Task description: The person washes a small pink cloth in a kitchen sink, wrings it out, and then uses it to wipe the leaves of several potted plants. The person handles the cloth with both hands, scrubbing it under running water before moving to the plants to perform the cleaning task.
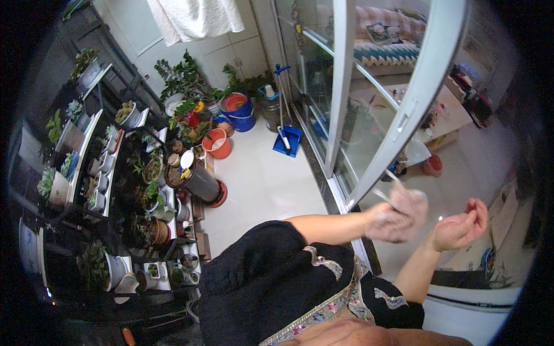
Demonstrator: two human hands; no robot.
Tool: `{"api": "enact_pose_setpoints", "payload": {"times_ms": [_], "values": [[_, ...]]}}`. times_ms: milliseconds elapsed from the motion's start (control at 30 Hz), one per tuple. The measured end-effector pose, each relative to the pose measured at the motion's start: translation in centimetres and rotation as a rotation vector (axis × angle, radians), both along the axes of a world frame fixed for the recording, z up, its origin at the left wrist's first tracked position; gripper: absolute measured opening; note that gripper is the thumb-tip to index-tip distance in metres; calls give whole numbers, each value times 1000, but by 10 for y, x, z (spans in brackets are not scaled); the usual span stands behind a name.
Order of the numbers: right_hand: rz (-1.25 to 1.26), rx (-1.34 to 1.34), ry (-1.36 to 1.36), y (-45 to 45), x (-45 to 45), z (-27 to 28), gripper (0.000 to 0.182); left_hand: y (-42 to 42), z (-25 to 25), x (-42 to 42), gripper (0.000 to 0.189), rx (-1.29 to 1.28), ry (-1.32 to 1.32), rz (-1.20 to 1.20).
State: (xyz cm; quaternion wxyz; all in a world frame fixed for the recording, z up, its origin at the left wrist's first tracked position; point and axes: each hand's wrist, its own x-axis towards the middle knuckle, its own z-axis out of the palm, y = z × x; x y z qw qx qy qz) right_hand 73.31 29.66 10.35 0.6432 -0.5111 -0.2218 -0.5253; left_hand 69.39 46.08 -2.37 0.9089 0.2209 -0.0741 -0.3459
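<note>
My left hand grips a pale pink cloth, blurred by motion, near the lower end of the white-framed glass sliding door. Folds of the cloth cover most of the fingers. To the right, my right hand is raised with the wrist bent and the fingers loosely curled. Nothing shows in it, and it is apart from both cloth and door. A recessed handle is set in the door's near stile.
Tiered racks of potted succulents line the left. Orange and blue buckets, a tall grey planter and a blue dustpan stand on the tiles. A white towel hangs above. Beyond the glass is a low table.
</note>
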Motion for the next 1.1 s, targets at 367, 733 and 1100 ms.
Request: {"api": "enact_pose_setpoints", "payload": {"times_ms": [367,733,1100], "values": [[79,-726,-5,134,10,-65,17,89,28,56,41,-335,21,422],[1272,639,1109,192,31,-97,66,163,39,65,53,1389,-1512,881],[1546,231,1049,145,100,-100,59,162,54,81,66,1169,-1324,1061]]}}
